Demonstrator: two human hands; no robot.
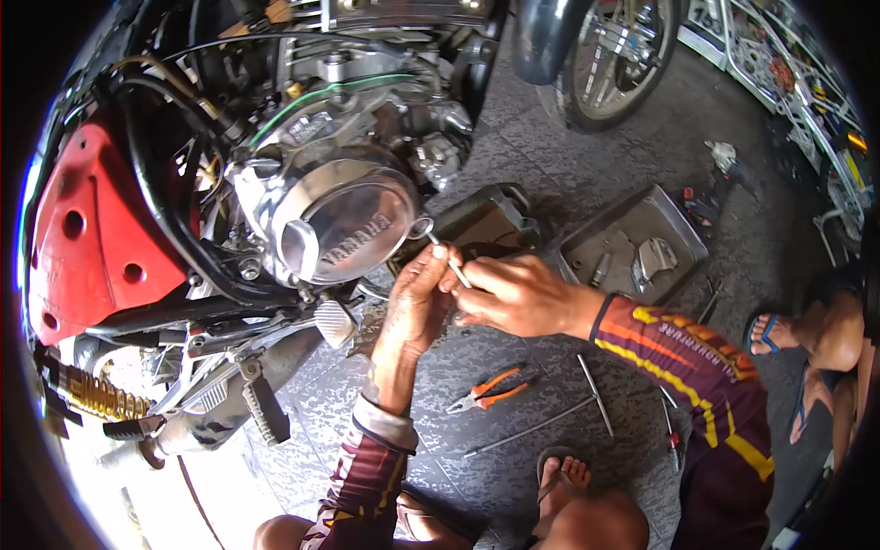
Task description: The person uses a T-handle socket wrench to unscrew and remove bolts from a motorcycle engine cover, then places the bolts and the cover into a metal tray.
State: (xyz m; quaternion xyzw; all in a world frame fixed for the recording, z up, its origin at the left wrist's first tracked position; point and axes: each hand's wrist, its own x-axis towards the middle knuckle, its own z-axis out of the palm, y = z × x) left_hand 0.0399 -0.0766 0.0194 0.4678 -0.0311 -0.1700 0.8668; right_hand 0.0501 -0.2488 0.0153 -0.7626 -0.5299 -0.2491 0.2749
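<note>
Both my hands meet in front of a motorcycle engine's round, polished side cover [353,225]. Between them is a thin metal rod with a ring at one end [421,228]; its exact kind I cannot make out. My left hand [414,298] pinches it near the ring with thumb and fingers. From the right, my right hand [527,295] closes its fingertips on the rod's other end. The ring appears close to the cover's right edge; whether it touches I cannot tell. Below my left wrist's left side is the bike's ribbed foot pedal [335,324].
Orange-handled pliers [490,390] and a T-handle wrench [541,423] lie on the tiled floor. A dark drain pan [490,220] and a grey tray [674,220] with metal parts stand behind my hands. A wheel [619,69] is at the back; another person's feet [775,332] are at right.
</note>
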